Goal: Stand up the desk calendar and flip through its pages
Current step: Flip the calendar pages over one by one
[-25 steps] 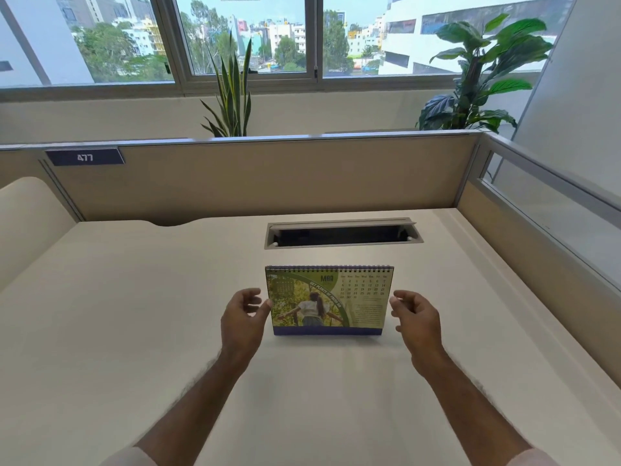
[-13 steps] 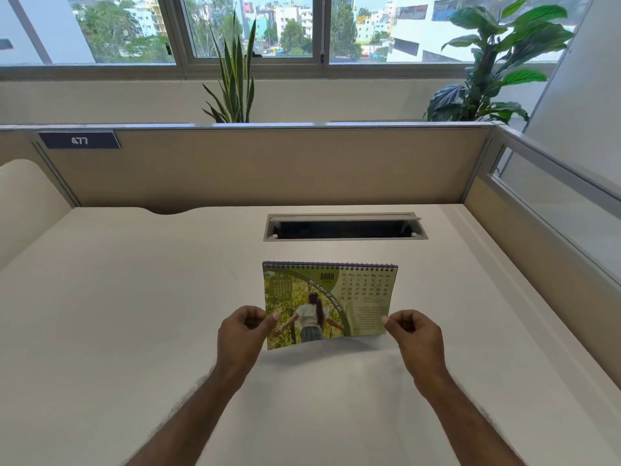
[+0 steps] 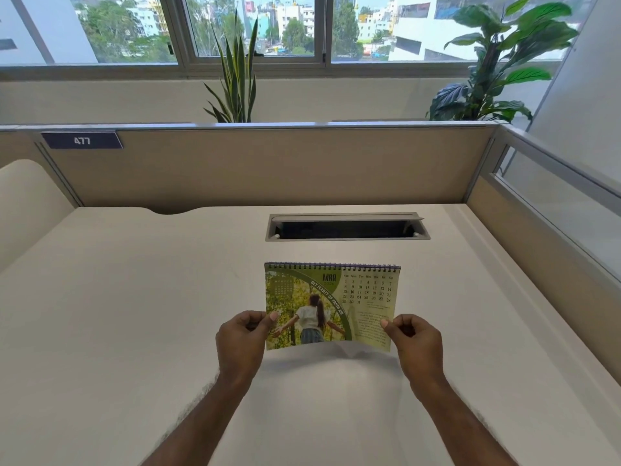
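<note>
The spiral-bound desk calendar (image 3: pixel 332 297) stands in the middle of the white desk (image 3: pixel 134 314), showing its green MAR page with a photo and a date grid. My left hand (image 3: pixel 240 341) pinches the page's lower left corner between thumb and fingers. My right hand (image 3: pixel 415 344) pinches the lower right corner. The page's bottom edge is lifted off the stand and curls toward me, with a white underside showing beneath it. The calendar's base is hidden behind the lifted page.
A grey cable slot (image 3: pixel 346 227) is cut into the desk just behind the calendar. Beige partition walls (image 3: pixel 268 166) close the back and right sides, with a "477" label (image 3: pixel 82 140) at upper left. Two plants (image 3: pixel 237 79) stand beyond the partition by the window.
My hands went from hovering beside the standing calendar to gripping the front page's two lower corners, and they have lifted its bottom edge up and toward me.
</note>
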The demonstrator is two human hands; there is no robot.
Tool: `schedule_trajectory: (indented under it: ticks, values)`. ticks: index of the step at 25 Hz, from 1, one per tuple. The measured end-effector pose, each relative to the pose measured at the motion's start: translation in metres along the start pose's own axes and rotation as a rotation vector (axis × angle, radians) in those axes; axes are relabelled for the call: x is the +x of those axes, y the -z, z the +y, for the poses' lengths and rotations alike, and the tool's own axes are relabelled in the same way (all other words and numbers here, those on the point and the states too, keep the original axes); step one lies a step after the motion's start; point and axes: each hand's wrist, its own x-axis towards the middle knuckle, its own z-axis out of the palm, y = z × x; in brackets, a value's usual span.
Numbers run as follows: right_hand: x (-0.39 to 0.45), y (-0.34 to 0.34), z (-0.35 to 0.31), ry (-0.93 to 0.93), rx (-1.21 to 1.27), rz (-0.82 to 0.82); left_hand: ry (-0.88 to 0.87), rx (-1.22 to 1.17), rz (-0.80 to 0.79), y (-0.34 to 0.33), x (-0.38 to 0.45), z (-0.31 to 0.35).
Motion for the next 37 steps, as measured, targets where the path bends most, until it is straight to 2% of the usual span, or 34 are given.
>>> schedule_trajectory:
  ticks: [7,12,15,20,23,27,32,34,37]
  values:
    - [-0.008,0.008,-0.005,-0.024,0.093,-0.033,-0.074,0.040,0.055,0.007,-0.011,-0.003]
    - [-0.015,0.020,-0.025,-0.116,0.218,-0.204,-0.132,-0.077,-0.183,0.019,-0.012,0.006]
    - [-0.013,0.027,-0.042,-0.073,0.237,-0.240,-0.117,-0.239,-0.313,0.030,-0.005,0.023]
    - [0.004,0.029,-0.073,0.045,0.269,-0.192,-0.160,-0.266,-0.366,0.031,0.016,0.061]
    - [0.019,0.027,-0.089,0.217,0.121,-0.200,-0.186,-0.208,-0.345,0.023,0.028,0.077]
    - [0.036,0.021,-0.096,0.238,0.017,-0.252,-0.192,-0.126,-0.300,0.014,0.043,0.078]
    - [0.048,0.014,-0.075,0.309,-0.205,-0.143,-0.284,0.162,-0.221,0.006,0.052,0.063]
    - [0.050,0.012,-0.066,0.387,-0.295,-0.089,-0.314,0.218,-0.214,0.004,0.053,0.059]
    - [0.053,0.009,-0.058,0.444,-0.405,-0.022,-0.268,0.253,-0.198,0.001,0.054,0.053]
